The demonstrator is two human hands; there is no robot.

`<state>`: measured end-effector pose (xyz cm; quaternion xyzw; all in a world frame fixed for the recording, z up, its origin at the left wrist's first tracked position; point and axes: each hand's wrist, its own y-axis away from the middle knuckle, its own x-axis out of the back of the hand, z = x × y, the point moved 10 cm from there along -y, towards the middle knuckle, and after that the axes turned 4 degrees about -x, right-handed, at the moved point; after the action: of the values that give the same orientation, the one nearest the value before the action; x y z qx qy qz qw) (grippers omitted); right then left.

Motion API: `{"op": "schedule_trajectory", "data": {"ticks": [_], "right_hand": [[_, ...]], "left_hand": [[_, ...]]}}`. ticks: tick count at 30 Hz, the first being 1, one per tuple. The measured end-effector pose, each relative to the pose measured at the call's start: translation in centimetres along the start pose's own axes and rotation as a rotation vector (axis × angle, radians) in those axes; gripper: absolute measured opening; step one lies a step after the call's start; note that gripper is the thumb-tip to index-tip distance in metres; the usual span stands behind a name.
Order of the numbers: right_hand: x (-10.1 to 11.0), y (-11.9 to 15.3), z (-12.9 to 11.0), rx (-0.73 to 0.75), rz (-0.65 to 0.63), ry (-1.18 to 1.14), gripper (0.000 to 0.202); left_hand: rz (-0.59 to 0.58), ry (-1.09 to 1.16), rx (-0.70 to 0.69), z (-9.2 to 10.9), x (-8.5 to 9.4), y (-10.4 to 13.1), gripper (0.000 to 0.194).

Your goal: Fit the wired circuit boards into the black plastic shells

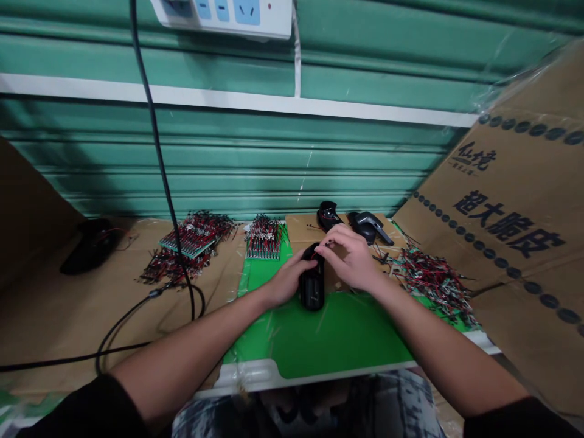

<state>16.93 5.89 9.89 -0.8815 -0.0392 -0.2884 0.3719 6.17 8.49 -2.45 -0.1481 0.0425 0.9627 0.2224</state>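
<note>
A glossy black plastic housing [312, 293] stands at the middle of the green board, in front of me. My left hand [286, 278] is closed around its left side, with the thumb at the upper part. Over its top end, the fingers of my right hand [347, 255] are pinched together. A bit of red wire shows at the housing's top between the hands, but what the right fingertips hold is too small to make out.
Circuit boards with red and black wires [263, 237] lie behind my left hand, with more wired boards [196, 234] further left. A wire pile [433, 283] sits right. Black housings [328, 214] stand behind. A black cable [157, 146] hangs at left; cardboard [511, 231] walls the right.
</note>
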Motion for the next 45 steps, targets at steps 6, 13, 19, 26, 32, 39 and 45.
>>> {"op": "schedule_trajectory", "data": {"ticks": [6, 13, 19, 26, 32, 39, 45], "right_hand": [[-0.4, 0.2, 0.4, -0.031, 0.026, -0.067, 0.013], [0.4, 0.2, 0.2, -0.014, 0.068, 0.024, 0.005], [-0.2, 0.1, -0.3, 0.100, -0.055, 0.171, 0.008], [-1.4, 0.4, 0.8, 0.022, -0.175, 0.151, 0.013], [-3.5, 1.5, 2.0, -0.130, -0.344, 0.141, 0.041], [-3.2, 1.5, 2.4, -0.174, -0.289, 0.170, 0.055], [1.8, -1.8, 5.5, -0.197, -0.006, 0.437, 0.062]], "left_hand": [[-0.022, -0.084, -0.084, 1.0, -0.4, -0.1, 0.044], [0.010, -0.150, -0.091, 1.1, 0.1, -0.3, 0.026], [0.064, -0.120, -0.093, 1.2, 0.8, -0.4, 0.025], [0.094, -0.108, -0.166, 2.2, 1.4, -0.5, 0.029], [0.088, -0.038, -0.193, 1.9, 1.5, -0.8, 0.041], [0.054, 0.140, -0.073, 1.1, 0.8, -0.3, 0.057], [0.200, -0.025, -0.157, 2.3, 2.3, 0.2, 0.040]]}}
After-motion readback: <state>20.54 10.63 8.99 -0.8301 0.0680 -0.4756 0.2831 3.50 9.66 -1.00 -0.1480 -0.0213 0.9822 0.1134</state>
